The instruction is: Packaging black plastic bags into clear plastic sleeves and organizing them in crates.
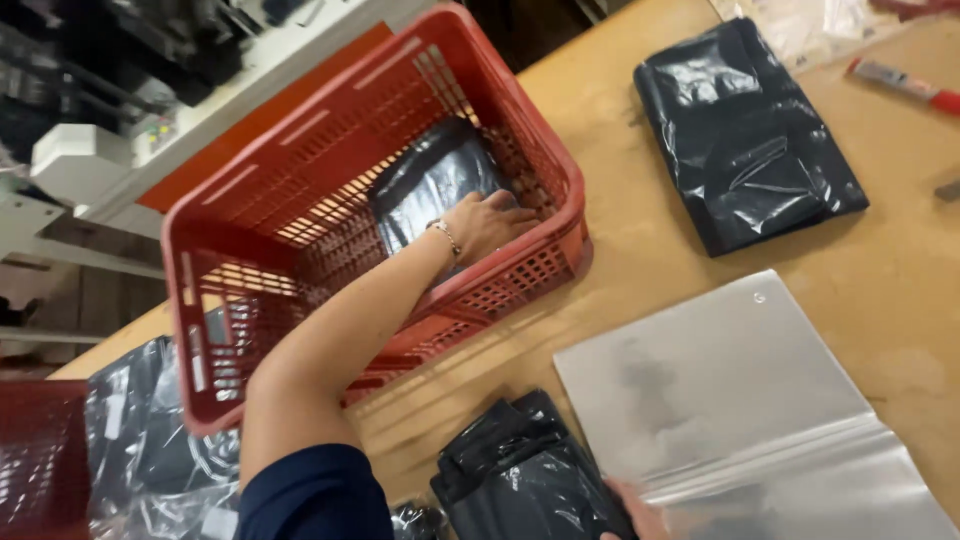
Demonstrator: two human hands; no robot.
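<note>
My left hand reaches into a red plastic basket and lies flat on a black garment sealed in clear plastic at the basket's bottom. A thin bracelet circles that wrist. My right hand shows only partly at the lower edge, its fingers touching a folded black plastic-wrapped packet and the edge of a large clear plastic bag spread on the wooden table.
Another black wrapped packet lies at the far right of the table, with a red-capped marker beyond it. More wrapped black items fill a second red basket at lower left. Shelving and machines stand at upper left.
</note>
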